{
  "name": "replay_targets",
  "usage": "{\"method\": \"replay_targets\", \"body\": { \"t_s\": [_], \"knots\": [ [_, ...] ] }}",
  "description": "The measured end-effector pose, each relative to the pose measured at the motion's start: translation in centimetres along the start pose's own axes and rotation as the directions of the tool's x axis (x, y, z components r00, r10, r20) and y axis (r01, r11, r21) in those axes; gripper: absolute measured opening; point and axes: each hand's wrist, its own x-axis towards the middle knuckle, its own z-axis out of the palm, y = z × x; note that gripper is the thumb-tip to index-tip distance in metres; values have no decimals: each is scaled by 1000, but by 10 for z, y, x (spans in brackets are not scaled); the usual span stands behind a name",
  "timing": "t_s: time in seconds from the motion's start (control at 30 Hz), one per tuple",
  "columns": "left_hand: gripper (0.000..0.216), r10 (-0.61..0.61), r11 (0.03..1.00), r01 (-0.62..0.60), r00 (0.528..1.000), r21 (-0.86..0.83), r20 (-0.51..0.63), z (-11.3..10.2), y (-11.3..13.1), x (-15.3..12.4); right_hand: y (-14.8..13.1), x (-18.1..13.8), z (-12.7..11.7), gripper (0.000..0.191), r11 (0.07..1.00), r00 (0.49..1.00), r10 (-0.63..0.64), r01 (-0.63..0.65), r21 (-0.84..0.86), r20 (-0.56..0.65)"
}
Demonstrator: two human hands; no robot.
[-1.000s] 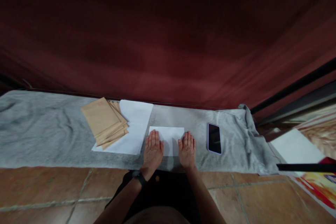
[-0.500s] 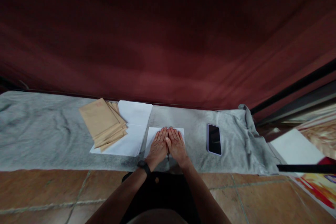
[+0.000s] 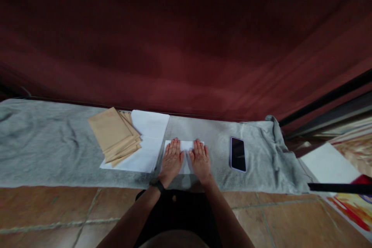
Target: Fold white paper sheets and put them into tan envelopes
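Note:
A small white sheet of paper [image 3: 186,159], which looks folded, lies on the grey cloth in front of me. Flat on its left part rests my left hand [image 3: 172,159], fingers stretched out and pointing away from me. My right hand [image 3: 200,161] lies flat on the sheet's right side, its fingers also straight. A strip of bare paper shows between the two thumbs. Both hands hold nothing and cover the sheet's sides. Left of my left hand lies a stack of larger white paper [image 3: 151,139], with several brown envelopes [image 3: 113,131] fanned over its left side.
A phone with a purple edge [image 3: 238,154] lies to the right on the grey cloth [image 3: 58,143]. Behind the cloth hangs a dark red curtain-like surface [image 3: 174,66]. A black bar [image 3: 337,187] and a white board [image 3: 329,162] are at the far right.
My hands were together over the middle of the paper. They have slid apart, left hand to the left and right hand to the right, uncovering the sheet's middle.

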Motion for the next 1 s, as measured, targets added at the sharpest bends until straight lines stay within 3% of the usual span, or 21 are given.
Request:
{"method": "replay_targets", "body": {
  "t_s": [0.4,0.6,0.73,1.0],
  "knots": [
    [61,-128,991,127,991,-28,-29,-2,0,-11,27,-22,2,60,986,977,167,-168,3,-130],
    [61,-129,991,128,991,-32,-43,-5,-1,-18,37,-32,0,58,974,964,222,-226,-9,-146],
    [61,-74,997,75,996,3,-40,-8,-3,-31,45,-39,-3,53,980,965,197,-200,-1,-176],
    [58,-62,998,62,996,-12,-63,-8,1,-65,24,-56,-14,41,961,952,272,-262,89,-138]
  ]
}}
